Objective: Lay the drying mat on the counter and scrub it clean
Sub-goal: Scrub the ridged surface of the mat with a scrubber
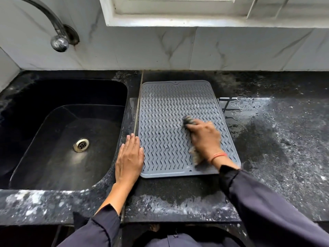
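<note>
Grey drying mat laid flat on wet black counter, right of sink. Left hand spread flat at mat's left edge. Scrubber gripped by right hand, pressed on mat.

Black sink, steel tap, window sill

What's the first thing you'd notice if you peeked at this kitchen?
A grey wavy drying mat lying flat on the black counter, just right of the dark sink. The right hand rubs a scrubber across it, while the left hand lies flat at the mat's left edge.
</note>
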The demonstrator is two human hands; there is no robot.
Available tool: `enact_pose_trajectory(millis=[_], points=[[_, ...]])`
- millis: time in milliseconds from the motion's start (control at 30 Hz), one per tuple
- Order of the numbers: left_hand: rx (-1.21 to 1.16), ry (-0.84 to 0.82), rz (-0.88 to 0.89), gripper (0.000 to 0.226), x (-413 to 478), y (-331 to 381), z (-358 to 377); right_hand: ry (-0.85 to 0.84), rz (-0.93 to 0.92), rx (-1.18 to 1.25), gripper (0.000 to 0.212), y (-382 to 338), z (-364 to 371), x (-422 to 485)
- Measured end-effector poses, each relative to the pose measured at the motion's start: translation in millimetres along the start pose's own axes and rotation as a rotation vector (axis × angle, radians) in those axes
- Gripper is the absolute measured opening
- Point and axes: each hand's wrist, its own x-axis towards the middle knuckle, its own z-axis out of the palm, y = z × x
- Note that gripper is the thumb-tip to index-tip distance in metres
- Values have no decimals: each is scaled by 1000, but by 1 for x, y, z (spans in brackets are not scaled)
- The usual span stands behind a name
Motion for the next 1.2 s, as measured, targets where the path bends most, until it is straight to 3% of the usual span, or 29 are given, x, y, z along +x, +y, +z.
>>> enact_pose_trajectory(millis=[67,133,300,400,467,567,633,800,900,967,1100,1200], points=[[1,9,-2,42,0,0,1,19,217,-32,33,32,-7,5],[4,15,-5,42,1,1,2,24,317,4,29,26,-5,6],[-3,23,2,42,0,0,2,-54,-14,109,20,-67,19,-19],[-14,21,6,43,0,-1,1,-67,-171,41,27,-45,11,-21],[-10,16,5,42,0,-1,1,-32,-80,-28,35,-3,2,-11],[6,16,-7,44,0,0,1,10,233,-102,32,56,-13,-1],[6,16,-20,43,1,1,1,14,345,-89,30,54,-10,1],[8,16,-18,44,0,2,1,-15,64,67,21,-36,12,-16],[-8,21,-6,43,0,0,0,-42,-117,38,23,-27,9,-22],[-14,20,2,43,0,0,-1,-7,-49,-31,29,10,0,-14],[-8,23,-15,43,1,1,1,32,337,-94,32,74,-15,-4],[-12,27,-20,43,1,2,1,24,330,-54,22,36,-2,-8]])
